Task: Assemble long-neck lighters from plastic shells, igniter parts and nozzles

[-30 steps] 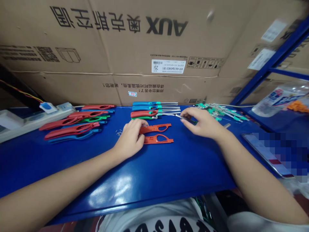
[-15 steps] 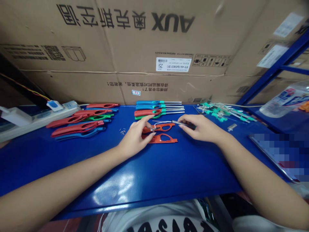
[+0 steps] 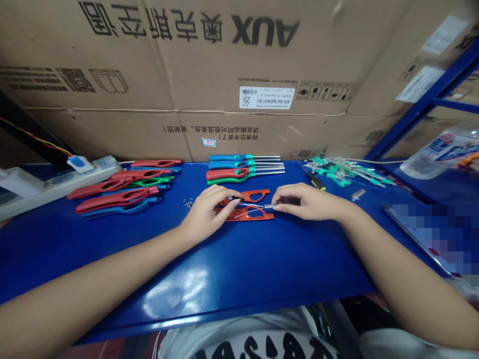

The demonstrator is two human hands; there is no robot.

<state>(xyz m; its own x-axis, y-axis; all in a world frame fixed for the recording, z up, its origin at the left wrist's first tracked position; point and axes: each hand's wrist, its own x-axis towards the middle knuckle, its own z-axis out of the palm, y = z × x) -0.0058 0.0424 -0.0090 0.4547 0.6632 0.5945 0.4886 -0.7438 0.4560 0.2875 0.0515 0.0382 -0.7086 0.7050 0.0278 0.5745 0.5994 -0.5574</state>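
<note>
The left hand (image 3: 209,209) pinches white wires (image 3: 251,204) between nearly closed thumb and forefinger; the right hand (image 3: 312,203), fingers closed, grips their metal-ended part (image 3: 268,206). Between both lie two orange handle halves (image 3: 268,216). Beyond, I count four lighters (image 3: 229,174): two blue, one red, one green.

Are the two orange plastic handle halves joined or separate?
Separate: glossy blue tabletop shows between the far orange half and near orange half.

Two parallel orange handle halves (image 3: 242,216), small metal piece (image 3: 268,206) beside.
</note>
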